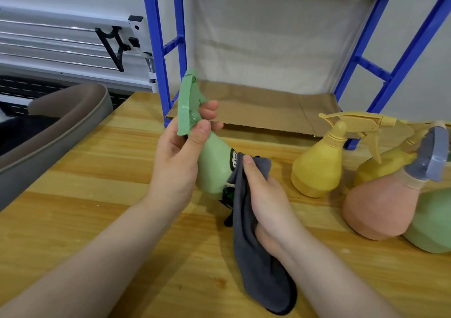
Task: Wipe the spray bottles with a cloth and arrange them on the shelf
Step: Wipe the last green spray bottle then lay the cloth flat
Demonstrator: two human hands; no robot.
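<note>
gripping the smooth green bottle (214, 168) neck – left hand (180, 156); right hand (266, 195) clutches soft grey cloth (258, 269).

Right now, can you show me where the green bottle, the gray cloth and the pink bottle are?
green bottle (211, 171), head view, on its round body.
gray cloth (258, 269), head view, on its hanging part.
pink bottle (380, 208), head view, on its belly.

We see a glossy green plastic spray bottle (211, 168), a soft matt grey cloth (256, 256), a smooth varnished wooden table (122, 171) and brown cardboard (263, 112) lining a blue-painted metal shelf (156, 49).
</note>
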